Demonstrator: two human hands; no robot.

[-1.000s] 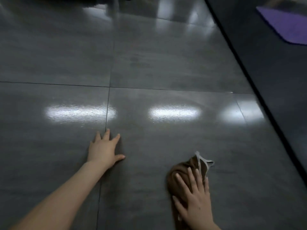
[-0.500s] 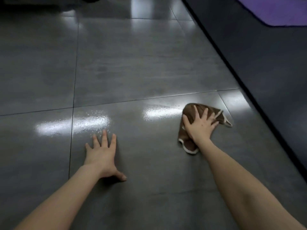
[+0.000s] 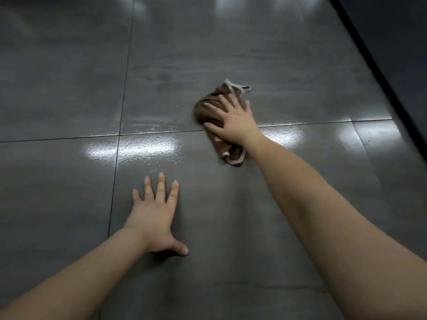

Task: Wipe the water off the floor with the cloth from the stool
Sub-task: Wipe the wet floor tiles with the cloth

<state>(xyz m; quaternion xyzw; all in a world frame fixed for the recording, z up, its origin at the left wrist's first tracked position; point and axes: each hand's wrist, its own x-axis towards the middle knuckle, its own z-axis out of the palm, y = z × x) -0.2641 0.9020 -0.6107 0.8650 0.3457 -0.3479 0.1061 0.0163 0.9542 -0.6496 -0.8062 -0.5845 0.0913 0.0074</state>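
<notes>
A crumpled brown cloth (image 3: 205, 109) with a pale hem lies on the dark grey tiled floor (image 3: 69, 77), across a grout line. My right hand (image 3: 233, 121) presses flat on top of it, fingers spread, arm stretched forward. My left hand (image 3: 154, 215) rests palm down on the floor nearer to me, fingers apart, holding nothing. Small water droplets (image 3: 161, 166) and a thin wet streak (image 3: 150, 129) glint on the tiles between the two hands, to the left of the cloth.
A black strip (image 3: 379, 72) runs diagonally along the right side of the tiles, with darker flooring (image 3: 404, 31) beyond it. Bright reflections of ceiling lights (image 3: 131, 148) lie on the tiles. No stool is in view.
My right hand has slid the cloth away from me and to the left across the tiles. My left hand has stayed planted on the floor. The view has tilted further down.
</notes>
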